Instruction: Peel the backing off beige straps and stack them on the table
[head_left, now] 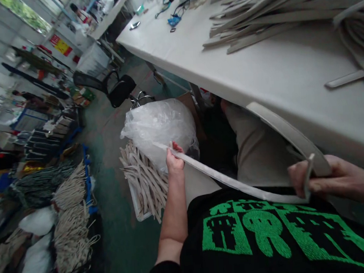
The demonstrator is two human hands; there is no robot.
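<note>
A long pale fabric strip (223,176) stretches across my lap between my two hands. My left hand (175,158) is closed around it near one end, whose tip sticks out past the fingers. At the right, my right hand (328,176) grips a folded part of strip by the table edge. From that hand a wider grey-beige strip section (288,129) arches up along the table's side. Whether this is the same strip or a second one, I cannot tell. Many similar grey-beige strips (273,18) lie piled on the white table (187,53).
Below my left hand, a white crate (136,202) holds more strips, beside a large clear plastic bag (164,119). A black office chair (122,88) stands farther off. Glasses (181,10) and a phone (134,25) lie on the table. Strip bundles (70,222) fill the left side.
</note>
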